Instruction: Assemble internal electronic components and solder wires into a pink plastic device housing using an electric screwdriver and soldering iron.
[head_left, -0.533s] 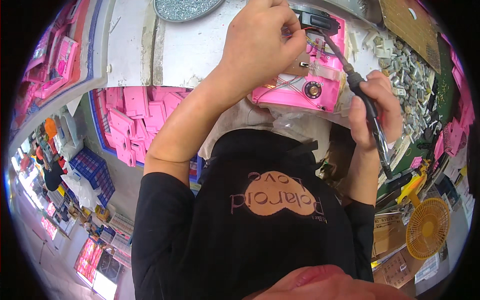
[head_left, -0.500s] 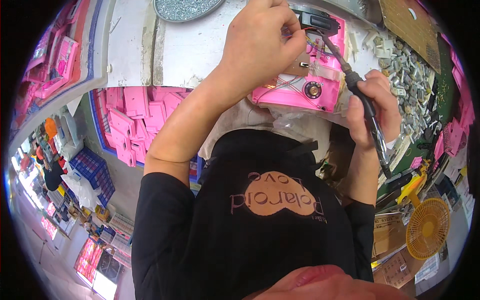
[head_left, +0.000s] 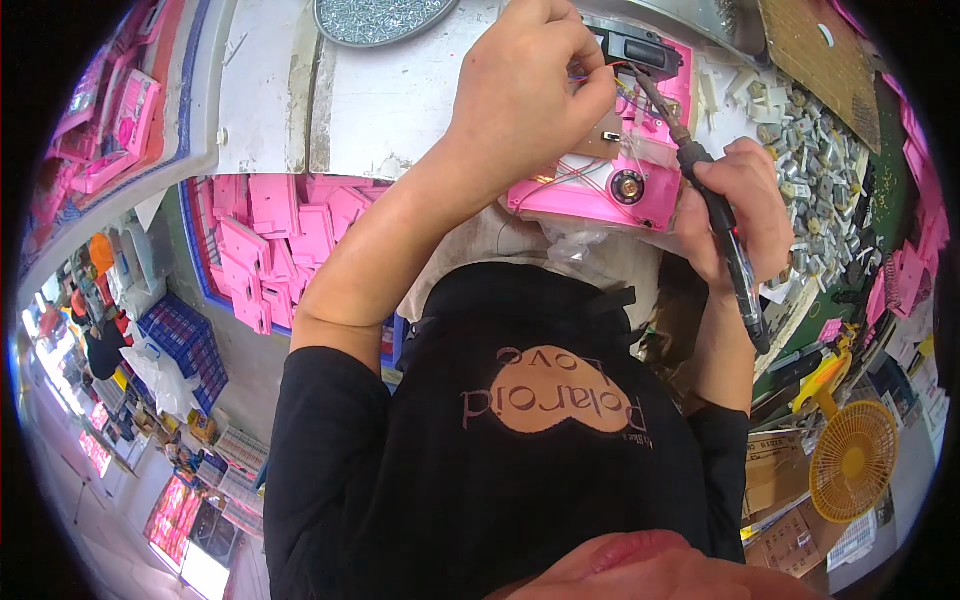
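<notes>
Has shifted the soldering iron (head_left: 722,222) slightly left since the earlier frame. Grips its handle in the right hand (head_left: 757,215), fingers wrapped round, tip beside a thin red wire (head_left: 617,64) near the top edge. Holds the left hand (head_left: 530,85) just left of the tip, thumb and forefinger close together; can't say if pinching the wire. Works over a pink case (head_left: 655,210), upper right of centre. Has metal parts (head_left: 815,200) heaped at right, then a yellow fan (head_left: 853,460) at lower right.
</notes>
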